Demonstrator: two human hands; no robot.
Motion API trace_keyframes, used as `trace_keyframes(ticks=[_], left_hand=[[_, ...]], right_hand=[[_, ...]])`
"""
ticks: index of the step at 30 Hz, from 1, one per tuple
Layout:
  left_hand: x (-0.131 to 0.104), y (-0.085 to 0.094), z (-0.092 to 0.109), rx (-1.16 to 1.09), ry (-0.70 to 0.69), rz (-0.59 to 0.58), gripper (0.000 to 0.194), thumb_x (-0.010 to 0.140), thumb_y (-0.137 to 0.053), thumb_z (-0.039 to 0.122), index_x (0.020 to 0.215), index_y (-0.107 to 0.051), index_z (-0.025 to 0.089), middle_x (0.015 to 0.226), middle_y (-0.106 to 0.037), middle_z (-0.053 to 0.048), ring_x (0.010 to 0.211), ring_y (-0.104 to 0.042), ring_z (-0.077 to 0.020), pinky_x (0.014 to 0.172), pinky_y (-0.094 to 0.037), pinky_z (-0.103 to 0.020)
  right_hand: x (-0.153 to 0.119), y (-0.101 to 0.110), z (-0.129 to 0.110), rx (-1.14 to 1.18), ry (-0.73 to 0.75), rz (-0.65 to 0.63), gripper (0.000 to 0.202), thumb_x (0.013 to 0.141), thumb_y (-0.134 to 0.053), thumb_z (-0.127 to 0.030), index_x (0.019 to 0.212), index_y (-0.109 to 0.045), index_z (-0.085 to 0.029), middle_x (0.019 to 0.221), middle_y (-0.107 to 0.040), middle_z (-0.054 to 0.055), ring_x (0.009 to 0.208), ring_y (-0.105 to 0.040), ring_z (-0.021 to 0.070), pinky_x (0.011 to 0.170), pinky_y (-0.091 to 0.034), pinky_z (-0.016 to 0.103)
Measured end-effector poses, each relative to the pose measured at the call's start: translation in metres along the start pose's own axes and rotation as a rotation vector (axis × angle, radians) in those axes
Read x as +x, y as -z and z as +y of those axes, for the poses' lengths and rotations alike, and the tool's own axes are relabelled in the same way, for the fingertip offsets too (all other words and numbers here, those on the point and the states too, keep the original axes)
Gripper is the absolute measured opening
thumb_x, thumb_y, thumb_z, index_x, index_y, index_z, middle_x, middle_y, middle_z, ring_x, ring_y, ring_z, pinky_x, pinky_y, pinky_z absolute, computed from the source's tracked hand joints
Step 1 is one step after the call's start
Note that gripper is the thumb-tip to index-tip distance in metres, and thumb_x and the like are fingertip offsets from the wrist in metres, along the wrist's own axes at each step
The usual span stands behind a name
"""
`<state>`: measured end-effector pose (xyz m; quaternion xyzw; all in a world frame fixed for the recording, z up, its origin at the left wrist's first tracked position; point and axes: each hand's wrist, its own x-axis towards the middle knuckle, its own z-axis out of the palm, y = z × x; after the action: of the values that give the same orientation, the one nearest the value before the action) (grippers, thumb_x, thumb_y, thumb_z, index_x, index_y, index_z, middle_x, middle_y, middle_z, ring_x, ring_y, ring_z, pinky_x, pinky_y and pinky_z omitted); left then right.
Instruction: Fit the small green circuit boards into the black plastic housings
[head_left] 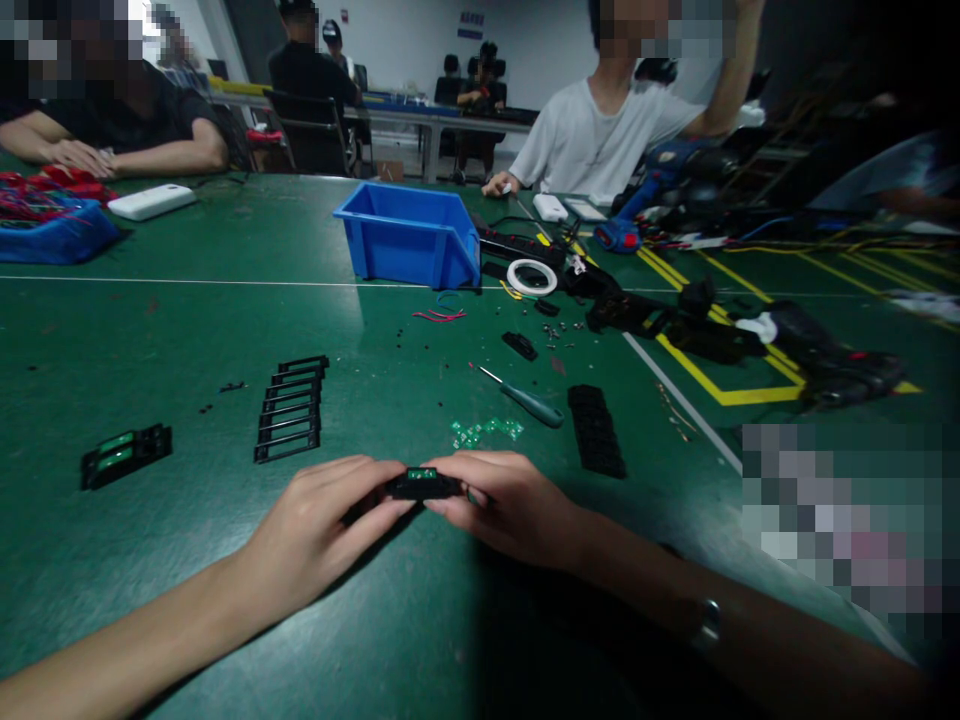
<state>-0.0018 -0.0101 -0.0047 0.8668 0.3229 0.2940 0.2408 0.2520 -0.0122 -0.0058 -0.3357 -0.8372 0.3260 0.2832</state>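
Between my two hands is a small black plastic housing with a green circuit board (422, 474) in its top. My left hand (322, 520) pinches its left end, and my right hand (517, 505) grips the right end. Just beyond lie several small green circuit boards (487, 431) and a screwdriver (531, 404) with a dark green handle. A row of slim black frames (291, 410) lies ahead of my left hand. Farther left are black housings with green boards (126, 455). To the right sits a stack of black parts (596, 430).
A blue bin (411, 235) stands at the table's middle, near a white ring (532, 277), loose screws and a black cable assembly (675, 320). A blue power drill (652, 190) lies back right. A blue tray of red wires (56, 235) is far left. People sit across the table.
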Motion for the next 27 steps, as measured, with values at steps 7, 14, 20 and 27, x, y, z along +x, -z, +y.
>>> trace_keyframes(ticks=[7, 14, 20, 27], left_hand=[[0.0012, 0.0001, 0.0013, 0.007, -0.004, 0.007, 0.020, 0.099, -0.063, 0.023, 0.118, -0.065, 0.019, 0.092, -0.072, -0.003, 0.079, -0.068, -0.0142, 0.071, -0.051, -0.024], [0.0020, 0.0002, 0.0014, 0.024, -0.008, 0.008, 0.020, 0.099, -0.063, 0.024, 0.118, -0.065, 0.018, 0.090, -0.072, -0.003, 0.078, -0.068, -0.0139, 0.070, -0.050, -0.022], [-0.0007, -0.0009, 0.0021, 0.101, -0.073, 0.040, 0.022, 0.099, -0.063, 0.023, 0.119, -0.065, 0.015, 0.088, -0.072, -0.005, 0.075, -0.066, -0.0159, 0.069, -0.051, -0.025], [-0.0046, -0.0011, 0.0026, 0.213, -0.152, 0.035, 0.023, 0.099, -0.060, 0.018, 0.121, -0.062, 0.012, 0.080, -0.068, -0.005, 0.068, -0.060, -0.0165, 0.064, -0.046, -0.027]], right_hand=[[-0.0003, -0.0013, 0.0026, -0.025, -0.006, -0.002, 0.017, 0.100, -0.056, -0.029, 0.106, -0.068, -0.020, 0.091, -0.071, 0.003, 0.076, -0.063, 0.0145, 0.071, -0.048, 0.024], [0.0003, 0.0003, 0.0020, -0.019, -0.003, -0.023, 0.016, 0.100, -0.055, -0.028, 0.103, -0.068, -0.018, 0.086, -0.069, 0.003, 0.074, -0.061, 0.0145, 0.070, -0.047, 0.024], [-0.0001, -0.0012, 0.0027, -0.025, 0.004, -0.008, 0.016, 0.100, -0.055, -0.027, 0.105, -0.068, -0.020, 0.095, -0.074, 0.004, 0.079, -0.065, 0.0149, 0.073, -0.050, 0.024], [0.0003, 0.0011, 0.0010, -0.035, -0.005, -0.038, 0.015, 0.099, -0.055, -0.025, 0.106, -0.067, -0.019, 0.090, -0.071, 0.003, 0.078, -0.064, 0.0151, 0.073, -0.048, 0.024]])
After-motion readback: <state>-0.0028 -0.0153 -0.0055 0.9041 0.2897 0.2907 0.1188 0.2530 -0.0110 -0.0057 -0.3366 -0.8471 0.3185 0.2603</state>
